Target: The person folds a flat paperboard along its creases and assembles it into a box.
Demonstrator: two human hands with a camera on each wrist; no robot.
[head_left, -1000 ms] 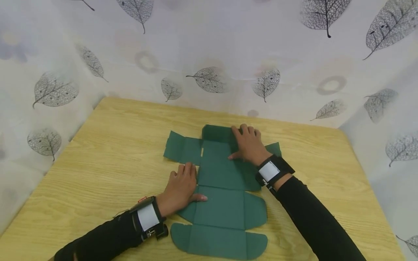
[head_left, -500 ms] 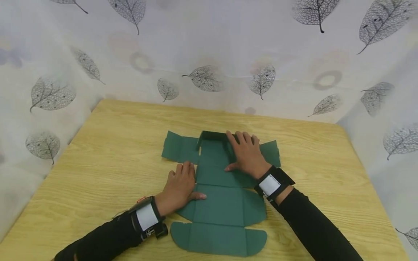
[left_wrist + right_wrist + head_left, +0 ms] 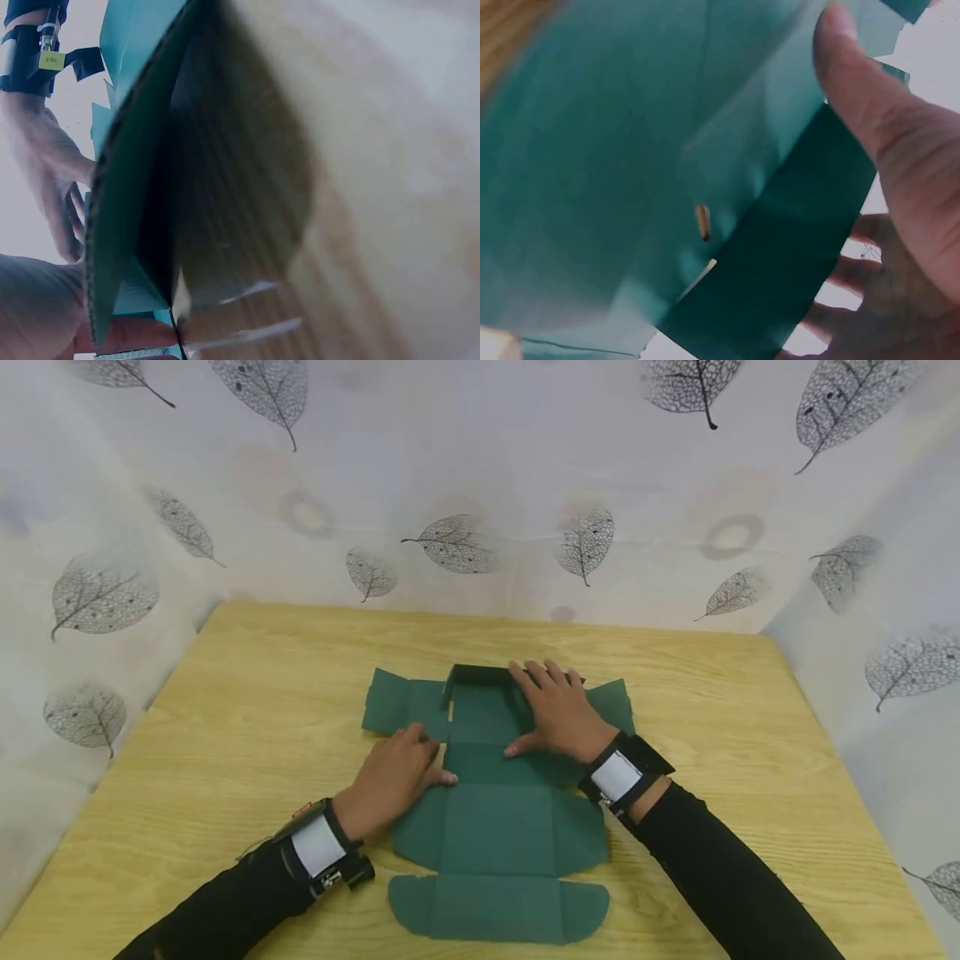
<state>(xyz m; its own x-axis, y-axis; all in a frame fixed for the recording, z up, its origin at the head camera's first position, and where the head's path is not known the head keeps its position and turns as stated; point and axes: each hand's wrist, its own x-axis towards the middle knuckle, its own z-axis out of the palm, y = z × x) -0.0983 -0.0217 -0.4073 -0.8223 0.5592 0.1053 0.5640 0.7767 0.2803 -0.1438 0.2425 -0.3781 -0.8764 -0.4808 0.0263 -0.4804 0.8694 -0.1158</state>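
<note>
A dark green cardboard box blank point(image 3: 498, 831) lies unfolded on the table, creased into panels with rounded flaps at the near end. Its far flap point(image 3: 480, 677) is folded up. My right hand point(image 3: 562, 714) holds this end, thumb over the inside and fingers behind the flap, as the right wrist view shows around the dark flap point(image 3: 765, 247). At the left edge, my left hand point(image 3: 390, 785) grips the cardboard, thumb on top beside the crease and fingers at the edge. In the left wrist view, a cardboard edge point(image 3: 112, 172) stands tilted above the wood, partly hiding that hand.
The pale wooden table point(image 3: 247, 710) extends around the blank. A left side flap point(image 3: 405, 702) and a right side flap point(image 3: 611, 702) stick out near the far end. A leaf-patterned cloth point(image 3: 495, 460) hangs behind the table and along both sides.
The far flap has been folded further up and inward by my right hand. My left hand has shifted a little up the left edge, its thumb drawing back from the middle panel.
</note>
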